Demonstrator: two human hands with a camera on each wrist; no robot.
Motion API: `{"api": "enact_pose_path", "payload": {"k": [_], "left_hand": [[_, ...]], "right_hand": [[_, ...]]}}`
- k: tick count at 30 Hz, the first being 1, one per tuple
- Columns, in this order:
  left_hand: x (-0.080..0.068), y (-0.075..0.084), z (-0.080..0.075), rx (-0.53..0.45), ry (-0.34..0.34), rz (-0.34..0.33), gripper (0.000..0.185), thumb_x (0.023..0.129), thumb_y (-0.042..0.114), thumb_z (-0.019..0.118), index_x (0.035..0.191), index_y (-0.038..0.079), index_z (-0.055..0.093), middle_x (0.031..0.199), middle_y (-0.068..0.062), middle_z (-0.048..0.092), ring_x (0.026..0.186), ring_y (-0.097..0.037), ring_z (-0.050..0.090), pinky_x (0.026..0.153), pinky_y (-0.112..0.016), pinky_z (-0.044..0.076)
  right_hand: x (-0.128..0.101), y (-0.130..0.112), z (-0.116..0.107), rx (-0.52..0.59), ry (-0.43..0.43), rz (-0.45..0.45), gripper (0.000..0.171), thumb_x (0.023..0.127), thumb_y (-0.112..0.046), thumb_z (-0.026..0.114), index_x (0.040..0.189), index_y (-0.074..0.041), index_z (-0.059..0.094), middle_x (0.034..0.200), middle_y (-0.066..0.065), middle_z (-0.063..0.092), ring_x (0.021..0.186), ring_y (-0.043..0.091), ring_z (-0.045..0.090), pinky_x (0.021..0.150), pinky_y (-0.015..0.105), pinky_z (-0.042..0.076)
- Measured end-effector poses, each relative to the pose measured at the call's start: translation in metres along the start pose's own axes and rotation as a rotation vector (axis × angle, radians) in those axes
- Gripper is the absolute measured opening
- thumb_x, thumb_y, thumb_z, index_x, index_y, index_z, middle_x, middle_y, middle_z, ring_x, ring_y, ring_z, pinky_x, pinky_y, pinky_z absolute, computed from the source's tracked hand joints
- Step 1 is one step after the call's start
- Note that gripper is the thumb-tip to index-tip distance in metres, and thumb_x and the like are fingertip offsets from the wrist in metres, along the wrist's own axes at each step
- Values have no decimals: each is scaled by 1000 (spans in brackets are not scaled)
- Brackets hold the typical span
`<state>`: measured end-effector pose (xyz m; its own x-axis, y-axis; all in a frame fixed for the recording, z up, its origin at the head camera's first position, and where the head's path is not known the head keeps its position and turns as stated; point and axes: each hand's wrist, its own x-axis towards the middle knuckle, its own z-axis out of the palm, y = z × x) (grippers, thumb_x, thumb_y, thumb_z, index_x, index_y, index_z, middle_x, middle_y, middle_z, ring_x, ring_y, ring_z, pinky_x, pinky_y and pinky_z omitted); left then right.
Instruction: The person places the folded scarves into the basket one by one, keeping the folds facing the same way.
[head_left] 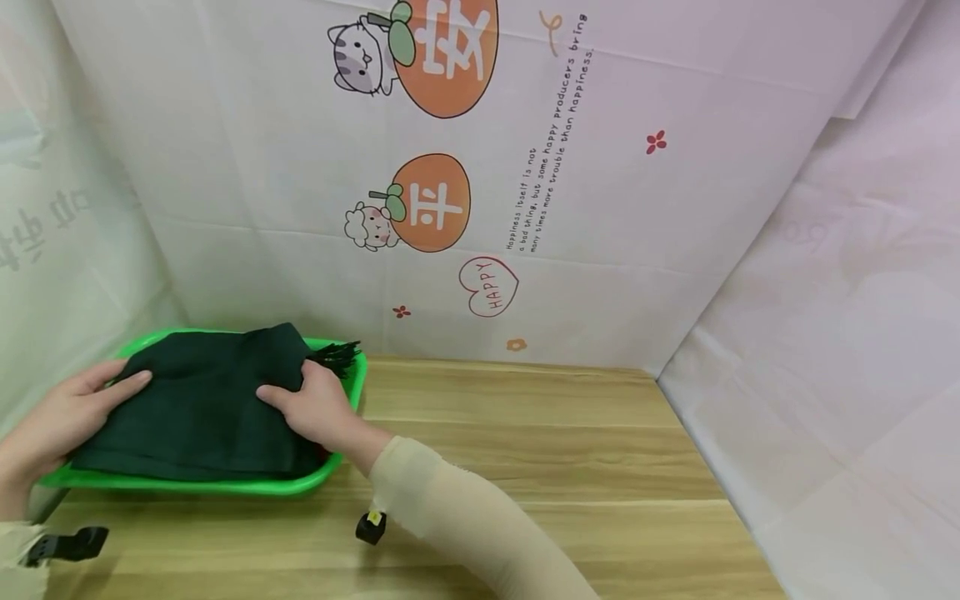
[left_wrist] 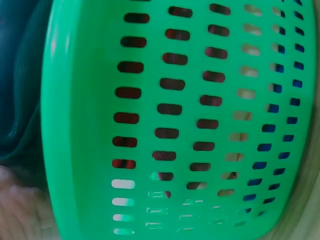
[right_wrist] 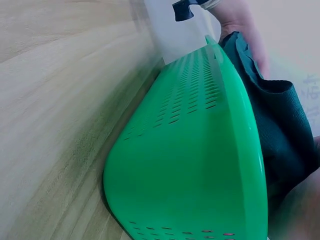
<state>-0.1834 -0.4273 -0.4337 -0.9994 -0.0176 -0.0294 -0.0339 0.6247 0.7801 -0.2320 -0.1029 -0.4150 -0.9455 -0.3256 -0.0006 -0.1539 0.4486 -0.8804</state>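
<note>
Wooden table [head_left: 570,450]; both hands flat on dark green cloth [head_left: 202,400] in basket [head_left: 300,483]

A folded dark green cloth [head_left: 202,400] lies in a bright green basket [head_left: 225,485] at the left of the wooden tabletop [head_left: 562,450]. The left hand [head_left: 63,412] rests flat on the cloth's left edge; the right hand [head_left: 315,404] presses its right side (just beside a dark fringe [head_left: 337,357]). A printed backdrop [head_left: 480,167] stands behind.
</note>
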Motion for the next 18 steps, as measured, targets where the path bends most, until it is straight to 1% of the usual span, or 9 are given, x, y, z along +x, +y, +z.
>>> {"api": "enact_pose_path", "payload": {"k": [1,3,4,5,6,8,10,12,18], "left_hand": [[0,-1,0,2,2,-6,86,122,48,37,169,-16,4,160,-56,24,94,23,48,72,-13,53],[1,-3,1,7,5,-16,87,122,49,36,169,-16,4,160,-56,25,98,4,66,72,-15,55],[1,-4,1,7,1,-22,87,121,50,36,169,-16,4,161,-56,22,112,-13,72,83,-23,60],[1,-5,1,15,-7,-26,88,121,50,35,169,-16,3,162,-56,21,124,-32,69,90,-33,63],[2,-5,1,23,-12,-33,89,121,51,35,169,-17,2,163,-56,17,136,-48,59,100,-44,61],[2,-6,2,34,-17,-42,91,121,52,35,167,-18,1,165,-55,9,147,-75,23,114,-70,45],[3,-8,2,31,-20,-45,92,121,53,34,167,-18,-1,167,-54,1,151,-77,5,112,-88,24],[3,-10,3,38,2,-43,92,121,53,35,166,-18,-2,167,-53,-3,151,-77,-2,113,-90,19],[2,-17,7,82,80,-31,90,121,51,37,167,-18,0,167,-52,-1,151,-77,2,112,-90,19]], "right_hand": [[0,0,0,6,2,3,75,102,-42,84,162,-7,55,160,-1,61,144,12,58,117,33,51],[0,0,1,10,4,9,75,102,-42,84,162,-7,55,160,-1,61,143,12,59,116,33,51],[0,0,2,10,4,16,75,102,-42,84,162,-8,55,160,-2,60,144,12,58,117,33,51],[0,0,2,9,2,21,76,102,-42,84,163,-8,55,160,-2,60,144,12,58,117,33,51],[-1,1,3,5,-2,27,76,102,-42,84,163,-9,54,161,-2,60,145,12,58,117,33,51],[-1,2,4,-5,-12,38,77,101,-42,84,164,-10,54,162,-3,59,146,12,57,117,33,51],[-1,3,5,-15,-19,45,78,101,-42,85,164,-10,53,162,-3,58,147,12,56,117,33,51],[-1,5,6,-25,-18,45,78,100,-42,85,164,-10,53,163,-3,58,148,12,56,118,33,50],[1,9,4,-42,-17,37,79,100,-41,86,165,-10,53,163,-2,58,147,13,56,117,32,50]]}}
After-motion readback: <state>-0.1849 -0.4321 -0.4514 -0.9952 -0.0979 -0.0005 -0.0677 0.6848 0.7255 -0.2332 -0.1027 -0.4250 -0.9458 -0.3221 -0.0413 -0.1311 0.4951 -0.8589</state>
